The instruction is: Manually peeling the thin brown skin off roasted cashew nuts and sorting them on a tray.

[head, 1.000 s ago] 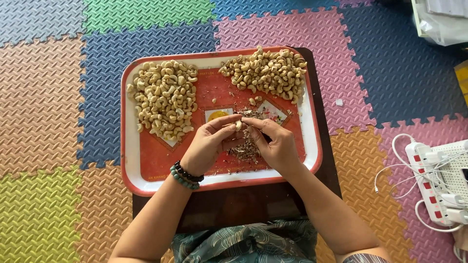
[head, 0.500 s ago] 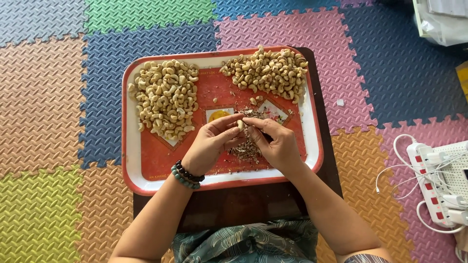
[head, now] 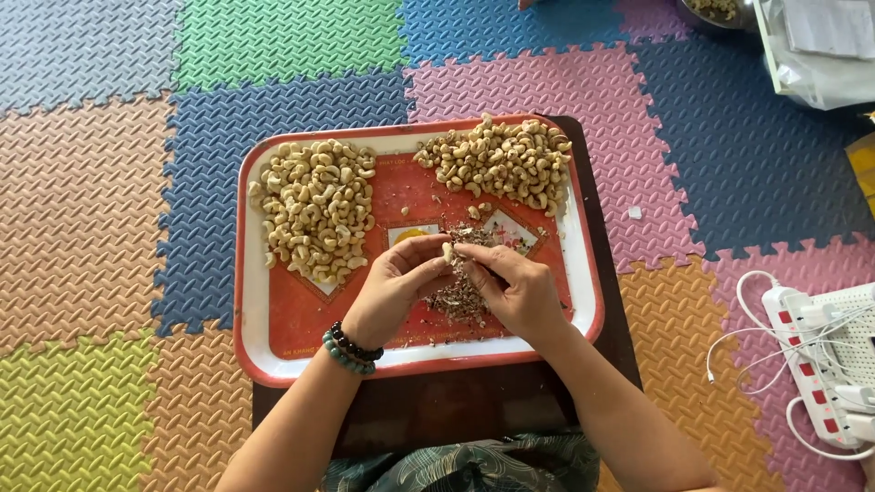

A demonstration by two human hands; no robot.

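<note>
Near the middle of the frame the left hand [head: 394, 287] and the right hand [head: 513, 284] meet over a red tray [head: 273, 319] with a white rim, which rests on a dark low table [head: 456, 401]. Between them sits a single pale cashew [head: 447, 252]: the left thumb and forefinger are pinched closed on it, while the right hand's fingertips [head: 467, 249] curl in and touch it from the other side; how firmly the right hand grips cannot be told. Just below the hands, on the tray floor, lies a small heap of brownish skin scraps [head: 458, 299]. One pile of cashews [head: 317, 210] fills the tray's upper left part, and a second pile [head: 499, 161] lies along its upper right edge, well apart from the first. The left wrist wears two beaded bracelets [head: 349, 348], one dark and one green. Colourful foam floor mats [head: 109, 182] surround the table, and a white power strip [head: 816, 355] with cables lies at the lower right of the frame.
</note>
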